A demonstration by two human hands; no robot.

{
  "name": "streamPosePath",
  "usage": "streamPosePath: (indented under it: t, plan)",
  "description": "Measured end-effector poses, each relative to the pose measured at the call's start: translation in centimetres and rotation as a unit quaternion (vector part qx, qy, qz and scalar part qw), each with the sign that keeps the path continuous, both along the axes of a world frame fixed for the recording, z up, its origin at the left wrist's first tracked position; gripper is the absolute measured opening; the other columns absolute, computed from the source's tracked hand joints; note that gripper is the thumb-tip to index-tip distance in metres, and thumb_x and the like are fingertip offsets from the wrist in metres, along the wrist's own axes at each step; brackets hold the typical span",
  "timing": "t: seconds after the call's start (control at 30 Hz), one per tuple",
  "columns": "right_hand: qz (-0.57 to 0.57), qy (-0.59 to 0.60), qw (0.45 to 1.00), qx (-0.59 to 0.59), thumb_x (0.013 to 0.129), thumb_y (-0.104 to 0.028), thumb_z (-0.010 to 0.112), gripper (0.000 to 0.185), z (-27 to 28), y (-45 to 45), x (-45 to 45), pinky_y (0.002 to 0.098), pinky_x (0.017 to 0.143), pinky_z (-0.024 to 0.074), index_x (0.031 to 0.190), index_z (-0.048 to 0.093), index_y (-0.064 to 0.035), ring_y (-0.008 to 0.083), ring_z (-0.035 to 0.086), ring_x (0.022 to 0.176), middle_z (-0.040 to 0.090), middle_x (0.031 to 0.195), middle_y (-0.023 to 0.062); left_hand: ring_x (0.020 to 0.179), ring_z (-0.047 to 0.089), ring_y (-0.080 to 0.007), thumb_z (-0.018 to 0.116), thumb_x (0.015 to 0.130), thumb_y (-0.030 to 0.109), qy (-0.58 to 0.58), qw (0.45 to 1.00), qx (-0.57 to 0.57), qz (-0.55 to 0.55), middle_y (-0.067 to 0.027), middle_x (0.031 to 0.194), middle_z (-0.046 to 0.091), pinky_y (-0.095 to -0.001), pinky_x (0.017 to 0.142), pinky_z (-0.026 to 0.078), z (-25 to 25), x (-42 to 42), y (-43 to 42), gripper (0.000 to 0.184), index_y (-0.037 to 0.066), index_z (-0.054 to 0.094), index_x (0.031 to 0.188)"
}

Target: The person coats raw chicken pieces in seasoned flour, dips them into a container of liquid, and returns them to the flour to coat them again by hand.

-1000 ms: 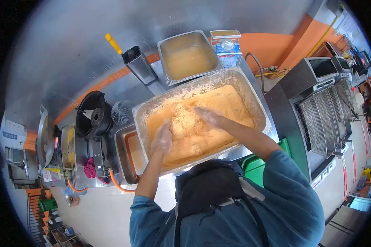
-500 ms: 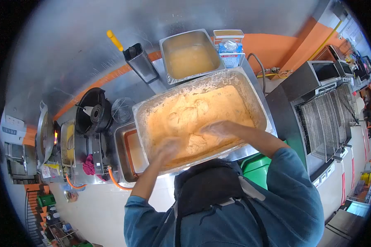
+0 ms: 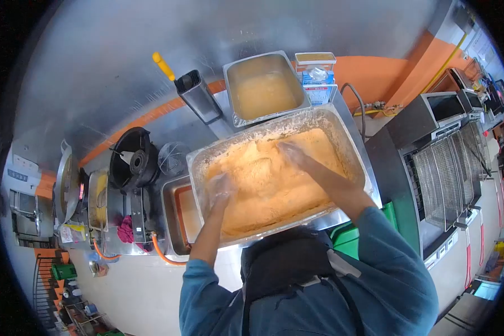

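At the centre of the bench [image 3: 190,129], a deep metal tray [image 3: 308,120] holds the pale orange powder [image 3: 280,193], and both of the person's hands are in it. Half a second earlier the hands were low, toward the tray's near side; now they have gone outward and away from the body. The left hand [image 3: 221,187] is at about nine o'clock in the tray, near the side wall, and the right hand [image 3: 294,154] is at about one o'clock, nearer the far wall. Between them the powder rises in a broad mound [image 3: 256,172], where separate lumps showed before. This suggests that the powder is being gathered and turned over, with the middle worked from both sides.

Both hands are blurred and dusted, so one cannot tell whether the fingers are spread, pressed together or closed on anything; the right ones point inward toward the mound.

A second pan [image 3: 257,67] stands just beyond the tray at twelve o'clock, a blue box [image 3: 319,92] at one, a wire skimmer [image 3: 173,158] at nine, and a green bin [image 3: 347,241] below the bench edge at five.
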State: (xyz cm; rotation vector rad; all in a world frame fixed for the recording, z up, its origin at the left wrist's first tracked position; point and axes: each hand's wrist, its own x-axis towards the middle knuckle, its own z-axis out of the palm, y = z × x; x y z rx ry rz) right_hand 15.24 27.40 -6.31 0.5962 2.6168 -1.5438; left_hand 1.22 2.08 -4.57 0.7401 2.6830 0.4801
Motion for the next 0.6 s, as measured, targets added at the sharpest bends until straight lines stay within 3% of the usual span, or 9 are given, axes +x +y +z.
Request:
streamPosePath:
  t: [0.13, 0.17, 0.23, 0.3, 0.37, 0.43, 0.53, 0.57, 0.6]
  plan:
    - [0.006, 0.248, 0.968, -0.045, 0.091, -0.028, 0.034, 0.044, -7.2, -2.2, -4.3, 0.0325, 0.102, 0.0224, 0.122, 0.039, 0.0015, 0.0209, 0.033, 0.121, 0.034, 0.132, 0.0102, 0.089, 0.055, -0.0278, 0.035, 0.086, 0.033, -0.102, 0.974, 0.12, 0.164, -0.0146, 0.092, 0.059, -0.0367, 0.078, 0.04, -0.3, 1.5, 4.2, 0.038, 0.001, 0.056, 0.093]
    - [0.005, 0.218, 0.97, -0.108, 0.091, -0.029, 0.034, 0.044, -6.9, -2.6, -4.0, 0.0322, 0.102, 0.0223, 0.122, 0.039, 0.0015, 0.0204, 0.032, 0.121, 0.034, 0.132, 0.0104, 0.09, 0.055, -0.0276, 0.034, 0.087, 0.034, -0.144, 0.958, 0.142, 0.204, -0.0146, 0.091, 0.059, -0.0358, 0.08, 0.04, -1.3, 1.3, 4.7, 0.039, 0.002, 0.056, 0.095]
    - [0.016, 0.179, 0.957, -0.228, 0.091, -0.029, 0.034, 0.044, -0.2, -3.4, -2.6, 0.0314, 0.102, 0.0217, 0.123, 0.038, 0.001, 0.0199, 0.032, 0.121, 0.033, 0.132, 0.0111, 0.09, 0.054, -0.0241, 0.037, 0.087, 0.035, -0.219, 0.898, 0.362, 0.119, -0.0117, 0.09, 0.059, -0.0338, 0.081, 0.039, -7.3, -0.3, 2.2, 0.039, 0.003, 0.056, 0.098]
    - [0.048, 0.181, 0.924, -0.335, 0.091, -0.027, 0.033, 0.044, -1.0, -1.7, -2.6, 0.0306, 0.102, 0.0202, 0.125, 0.034, -0.0006, 0.0201, 0.031, 0.121, 0.032, 0.132, 0.0123, 0.09, 0.053, -0.0202, 0.039, 0.087, 0.035, -0.238, 0.88, 0.401, 0.092, -0.0086, 0.09, 0.059, -0.0317, 0.082, 0.038, -8.5, -1.5, 1.4, 0.037, 0.004, 0.056, 0.1]
    - [0.014, 0.153, 0.911, -0.382, 0.091, -0.027, 0.034, 0.044, -2.4, -1.8, -3.0, 0.0295, 0.101, 0.0204, 0.126, 0.033, -0.0019, 0.0192, 0.031, 0.12, 0.033, 0.131, 0.0116, 0.091, 0.051, -0.0156, 0.042, 0.087, 0.033, -0.21, 0.932, 0.266, 0.132, -0.0054, 0.091, 0.058, -0.0295, 0.083, 0.036, -6.9, -1.4, 1.5, 0.034, 0.005, 0.055, 0.101]
    - [-0.095, 0.079, 0.921, -0.371, 0.091, -0.028, 0.035, 0.043, -2.5, -3.6, -4.6, 0.0281, 0.1, 0.023, 0.125, 0.036, -0.0025, 0.0168, 0.034, 0.117, 0.036, 0.129, 0.0089, 0.086, 0.052, -0.0131, 0.044, 0.087, 0.033, -0.26, 0.917, 0.258, 0.156, -0.0039, 0.088, 0.058, -0.0282, 0.078, 0.038, -2.9, 0.3, 4.0, 0.033, 0.005, 0.056, 0.098]
    - [0.027, 0.168, 0.91, -0.379, 0.089, -0.026, 0.042, 0.041, -2.3, -3.1, -4.2, 0.0285, 0.097, 0.0276, 0.122, 0.04, -0.002, 0.0165, 0.038, 0.114, 0.04, 0.126, 0.0078, 0.075, 0.054, -0.0112, 0.047, 0.085, 0.032, -0.287, 0.913, 0.267, 0.11, -0.0024, 0.082, 0.058, -0.0255, 0.065, 0.04, -2.0, 0.6, 5.7, 0.03, 0.005, 0.057, 0.093]
    - [-0.002, 0.099, 0.908, -0.406, 0.088, -0.023, 0.043, 0.041, -2.0, -2.9, -3.9, 0.0292, 0.098, 0.0276, 0.122, 0.041, -0.0012, 0.0175, 0.039, 0.115, 0.04, 0.126, 0.0083, 0.07, 0.054, -0.0109, 0.048, 0.085, 0.032, -0.287, 0.914, 0.274, 0.083, -0.0021, 0.079, 0.058, -0.0245, 0.059, 0.04, -2.0, 0.5, 5.7, 0.029, 0.005, 0.057, 0.091]
    - [-0.03, 0.031, 0.903, -0.428, 0.086, -0.02, 0.045, 0.04, 1.0, -2.7, -3.5, 0.03, 0.098, 0.0276, 0.121, 0.041, -0.0005, 0.0186, 0.039, 0.115, 0.041, 0.126, 0.0088, 0.068, 0.054, -0.0114, 0.05, 0.083, 0.032, -0.116, 0.98, 0.163, -0.019, -0.0018, 0.077, 0.058, -0.0247, 0.057, 0.041, -2.4, -0.6, 5.0, 0.029, 0.005, 0.058, 0.09]
